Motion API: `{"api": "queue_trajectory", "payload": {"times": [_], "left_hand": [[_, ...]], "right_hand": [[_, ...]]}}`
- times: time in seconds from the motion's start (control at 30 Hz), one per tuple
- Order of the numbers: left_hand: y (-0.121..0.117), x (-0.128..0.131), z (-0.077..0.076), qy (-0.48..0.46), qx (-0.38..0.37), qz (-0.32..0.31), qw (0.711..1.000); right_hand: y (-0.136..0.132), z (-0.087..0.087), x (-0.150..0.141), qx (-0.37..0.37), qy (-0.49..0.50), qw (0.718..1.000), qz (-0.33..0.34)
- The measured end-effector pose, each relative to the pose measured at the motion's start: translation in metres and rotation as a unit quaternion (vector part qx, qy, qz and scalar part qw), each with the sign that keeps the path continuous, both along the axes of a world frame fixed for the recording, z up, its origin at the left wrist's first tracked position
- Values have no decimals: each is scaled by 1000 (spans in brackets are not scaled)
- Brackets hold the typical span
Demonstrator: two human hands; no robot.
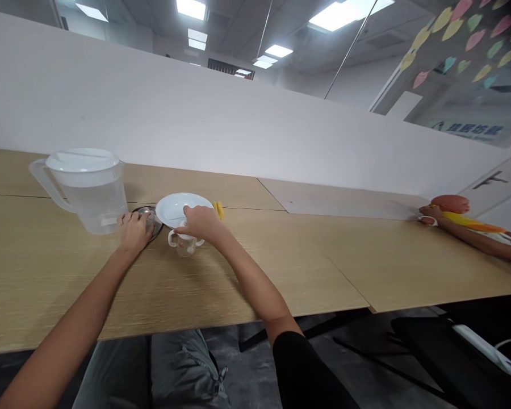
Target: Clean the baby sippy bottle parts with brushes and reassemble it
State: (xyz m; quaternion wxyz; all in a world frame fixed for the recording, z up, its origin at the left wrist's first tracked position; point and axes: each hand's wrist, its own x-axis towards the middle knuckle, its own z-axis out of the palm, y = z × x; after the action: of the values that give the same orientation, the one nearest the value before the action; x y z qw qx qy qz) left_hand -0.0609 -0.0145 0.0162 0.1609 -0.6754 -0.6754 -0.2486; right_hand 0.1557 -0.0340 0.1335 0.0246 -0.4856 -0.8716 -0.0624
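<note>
A clear two-handled cup [186, 246] with a small printed pattern stands at the front of a white plate [170, 205]. My right hand [202, 221] reaches over the plate's front edge, its fingers closed at the cup's top; the rim is mostly hidden under the hand. To the left, my left hand [135, 230] curls over a round, shiny metal dish [158, 229]. Something clear shows beside those fingers, too small to name. A translucent pitcher [96, 199] with a white lid stands right beside my left hand. Behind the plate's right side sits a small yellow object [218, 209].
The long wooden table [281, 267] runs along a white partition [238, 130]. At the far right, another person's arm [472, 236] rests on the table near an orange-brown round object [450, 203]. A black chair [460, 352] stands below the table's front edge.
</note>
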Motion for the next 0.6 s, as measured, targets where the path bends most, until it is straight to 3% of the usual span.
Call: {"api": "queue_trajectory", "payload": {"times": [0.2,0.4,0.53,0.6], "left_hand": [[2,-4,-3,2,25,8,1000],[5,-6,-4,-19,-7,-25,999],[0,-2,4,-56,-5,3,998],[-4,1,12,-103,50,9,993]], "right_hand": [[0,0,1,4,6,1000,7],[1,0,1,-1,7,1000,4],[0,0,1,0,10,1000,4],[-2,1,1,-1,14,1000,-4]]}}
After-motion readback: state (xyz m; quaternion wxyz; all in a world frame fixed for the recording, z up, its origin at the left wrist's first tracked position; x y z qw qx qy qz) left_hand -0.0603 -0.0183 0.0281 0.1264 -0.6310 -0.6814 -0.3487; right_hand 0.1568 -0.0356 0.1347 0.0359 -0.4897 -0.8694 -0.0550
